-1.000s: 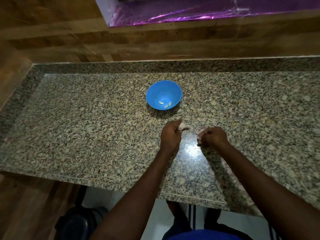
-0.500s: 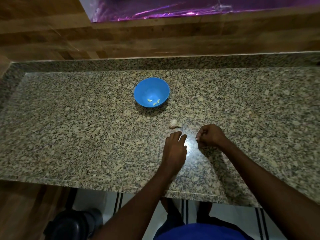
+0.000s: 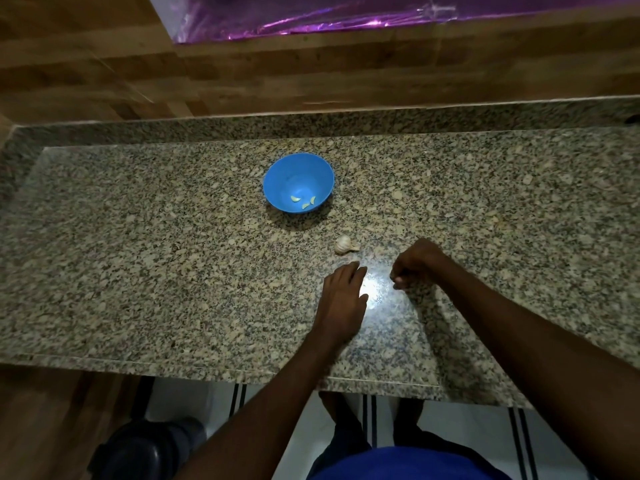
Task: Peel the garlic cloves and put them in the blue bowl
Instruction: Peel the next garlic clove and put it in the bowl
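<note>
Three peeled pale-yellow garlic cloves [image 3: 304,203] lie at the bottom of the round blue plastic bowl [image 3: 298,182], which stands upright on the speckled granite countertop [image 3: 138,258]. To the right of the bowl and nearer the person, the white papery garlic bulb [image 3: 344,244] rests on the stone, touching neither hand. The left hand [image 3: 343,299] lies flat just below the bulb, fingers extended and relaxed, holding nothing. The right hand [image 3: 417,263] sits near the bulb's right side, fingers curled inward with thumb and fingertips pressed together; whether a clove sits between them cannot be told.
</note>
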Motion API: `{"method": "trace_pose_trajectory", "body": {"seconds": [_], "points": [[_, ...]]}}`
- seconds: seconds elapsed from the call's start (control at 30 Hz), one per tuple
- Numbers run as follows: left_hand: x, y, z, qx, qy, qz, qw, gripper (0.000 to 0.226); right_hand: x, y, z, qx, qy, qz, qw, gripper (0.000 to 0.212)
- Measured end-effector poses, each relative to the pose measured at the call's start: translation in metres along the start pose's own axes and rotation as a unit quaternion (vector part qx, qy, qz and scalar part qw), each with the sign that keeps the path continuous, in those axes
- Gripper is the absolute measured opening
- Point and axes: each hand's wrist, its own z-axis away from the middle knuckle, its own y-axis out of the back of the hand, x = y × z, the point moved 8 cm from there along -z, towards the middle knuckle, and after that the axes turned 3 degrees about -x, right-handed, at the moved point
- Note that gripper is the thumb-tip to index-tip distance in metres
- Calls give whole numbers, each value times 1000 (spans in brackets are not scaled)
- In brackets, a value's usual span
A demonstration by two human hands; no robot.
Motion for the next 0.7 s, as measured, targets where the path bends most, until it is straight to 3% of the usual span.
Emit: {"method": "trace_pose_trajectory", "body": {"seconds": [0.1,0.2,0.4,0.7], "points": [[1,0,0,-7,-4,-2,1000,59,-13,10,7,92,14,131,987,26],[2,1,0,-6,-8,-7,1000,59,-28,13,17,166,77,193,964,34],[3,2,0,-10,-9,-13,1000,60,-37,0,24,195,148,268,932,29],[2,0,2,-14,-11,-13,1000,61,-27,15,20,222,159,293,916,31]]}}
